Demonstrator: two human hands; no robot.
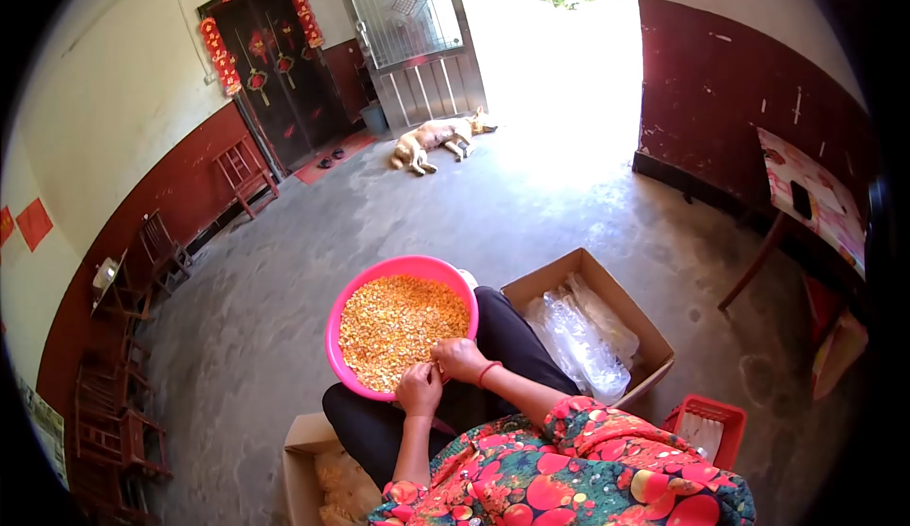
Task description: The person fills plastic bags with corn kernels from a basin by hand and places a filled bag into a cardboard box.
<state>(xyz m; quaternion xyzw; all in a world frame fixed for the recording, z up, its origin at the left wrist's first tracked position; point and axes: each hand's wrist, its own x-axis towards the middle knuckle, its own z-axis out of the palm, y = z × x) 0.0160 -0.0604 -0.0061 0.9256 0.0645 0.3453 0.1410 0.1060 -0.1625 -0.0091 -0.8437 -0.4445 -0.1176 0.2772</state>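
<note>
A round pink basin (334,355) full of yellow-orange corn kernels (403,322) rests at my lap, between and before my knees. Over its near right edge, my left hand (419,389) is closed, its fingertips meeting those of my right hand (459,359). The right hand is closed too and wears a red band at the wrist. Whatever the fingers pinch is too small or hidden to make out.
Right of my legs stands a cardboard box (649,336) with clear plastic bags (583,336); beyond it is a red basket (728,422). Another box (301,464) stands lower left. A dog (436,140) lies near the doorway. A table (815,185) is at right, chairs (245,177) at left.
</note>
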